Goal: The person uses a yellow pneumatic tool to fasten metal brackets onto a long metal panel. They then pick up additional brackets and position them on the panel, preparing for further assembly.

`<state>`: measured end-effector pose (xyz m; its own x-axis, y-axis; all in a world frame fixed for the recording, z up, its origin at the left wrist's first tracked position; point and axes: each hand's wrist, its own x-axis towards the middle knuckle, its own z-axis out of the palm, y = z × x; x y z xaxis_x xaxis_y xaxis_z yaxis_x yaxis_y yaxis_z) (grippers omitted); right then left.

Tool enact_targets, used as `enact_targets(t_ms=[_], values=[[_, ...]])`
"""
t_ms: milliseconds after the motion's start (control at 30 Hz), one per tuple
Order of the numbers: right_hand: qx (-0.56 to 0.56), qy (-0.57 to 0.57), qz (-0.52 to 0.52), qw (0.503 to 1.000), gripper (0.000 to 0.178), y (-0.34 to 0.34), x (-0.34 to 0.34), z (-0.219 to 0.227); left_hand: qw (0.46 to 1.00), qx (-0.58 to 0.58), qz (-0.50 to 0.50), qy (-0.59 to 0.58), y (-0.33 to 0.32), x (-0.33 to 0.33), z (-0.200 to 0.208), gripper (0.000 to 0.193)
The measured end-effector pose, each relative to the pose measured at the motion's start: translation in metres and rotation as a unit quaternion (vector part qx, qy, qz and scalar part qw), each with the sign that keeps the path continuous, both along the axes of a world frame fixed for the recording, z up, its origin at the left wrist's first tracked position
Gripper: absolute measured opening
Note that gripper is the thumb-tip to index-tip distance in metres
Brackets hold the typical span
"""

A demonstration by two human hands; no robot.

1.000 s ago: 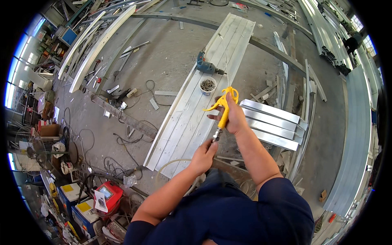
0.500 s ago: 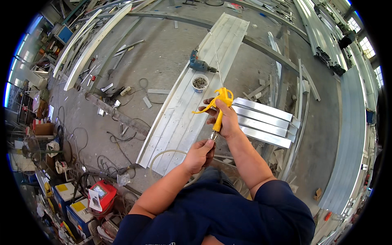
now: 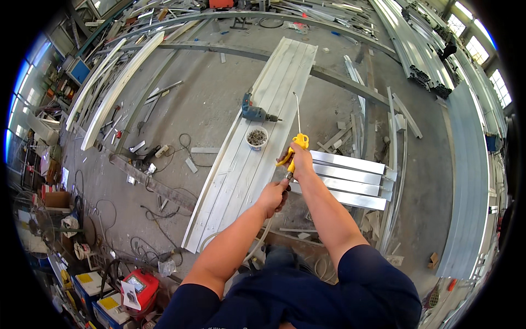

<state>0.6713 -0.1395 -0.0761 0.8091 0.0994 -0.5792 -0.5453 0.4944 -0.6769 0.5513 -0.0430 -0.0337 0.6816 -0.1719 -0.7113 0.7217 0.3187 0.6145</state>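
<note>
A yellow air blow gun (image 3: pixel 299 139) with a long thin metal nozzle is in my right hand (image 3: pixel 303 160), whose fingers wrap its handle near the trigger lever. My left hand (image 3: pixel 272 198) is closed round the metal hose coupling just below the handle. From there a pale air hose (image 3: pixel 264 237) hangs down towards my body. The nozzle points away from me, over the right edge of a long ribbed metal panel (image 3: pixel 230 178). On that panel lie a blue power drill (image 3: pixel 255 112) and a white tub (image 3: pixel 256 147) full of small metal fasteners.
Several shiny metal strips (image 3: pixel 350 186) lie side by side right of the panel. A steel beam (image 3: pixel 350 84) runs under the panel's far part. Cables (image 3: pixel 150 244) and offcuts litter the floor at left, near a red machine (image 3: pixel 143 290). Long profiles are stacked at far right.
Both arms have stretched further forward, carrying the blow gun away from my body. Its nozzle looks shorter from this angle. My view has shifted, while the drill and tub remain on the panel.
</note>
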Motion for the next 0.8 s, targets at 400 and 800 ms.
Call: enact_targets(t_ms=[400, 800], values=[[-0.171, 0.005, 0.010, 0.985, 0.027, -0.006, 0.085, -0.051, 0.997, -0.071, -0.001, 0.022, -0.006, 0.079, -0.059, 0.032], [-0.324, -0.014, -0.049, 0.945, 0.021, -0.024, 0.298, -0.145, 0.919, 0.127, -0.372, 0.012, 0.087, -0.078, -0.134, 0.045]])
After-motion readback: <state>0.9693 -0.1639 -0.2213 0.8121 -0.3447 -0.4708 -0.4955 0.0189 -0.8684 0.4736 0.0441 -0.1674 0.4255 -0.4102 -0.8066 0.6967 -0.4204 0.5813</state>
